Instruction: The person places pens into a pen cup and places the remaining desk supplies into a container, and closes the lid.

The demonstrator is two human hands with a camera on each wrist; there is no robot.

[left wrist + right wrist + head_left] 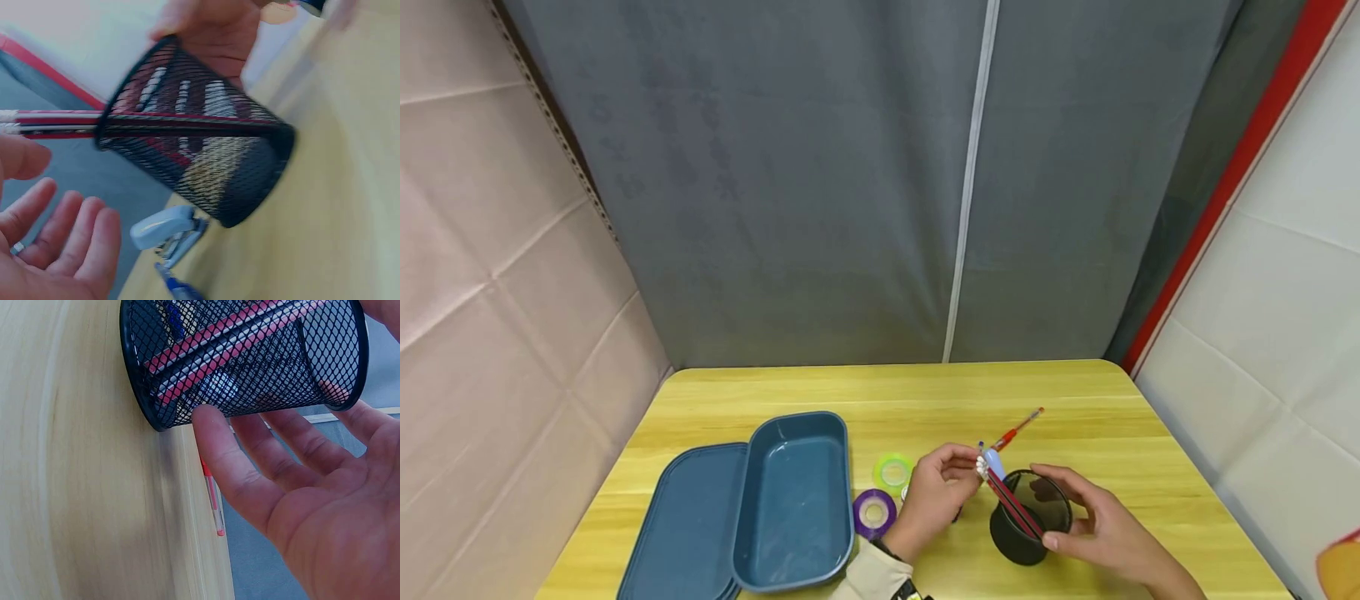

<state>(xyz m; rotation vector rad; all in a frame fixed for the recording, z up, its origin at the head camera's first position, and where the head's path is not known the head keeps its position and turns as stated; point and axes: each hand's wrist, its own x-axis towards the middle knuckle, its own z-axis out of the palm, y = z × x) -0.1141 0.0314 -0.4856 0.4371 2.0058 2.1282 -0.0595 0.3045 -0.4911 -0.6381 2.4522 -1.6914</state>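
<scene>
My right hand (1093, 521) grips a black mesh pen holder (1018, 546), thumb on the near side and fingers round the far side. The holder leans toward my left hand. Several red-and-black striped pencils (1015, 504) lie slanted in it, their white ends sticking out past the rim. Right beside those ends is my left hand (936, 492); in the left wrist view its fingers (90, 231) are spread apart, with the thumb just under the pencils. Behind the holder lies a light-blue stapler (994, 462), with a blue pen (178, 287) close to it.
A red pen (1018, 429) lies beyond the stapler. Left of my left hand are a green tape roll (892, 472) and a purple tape roll (874, 512). Further left, a blue tray (797, 500) stands against its flat lid (688, 517). A grey curtain (812, 183) hangs behind the table.
</scene>
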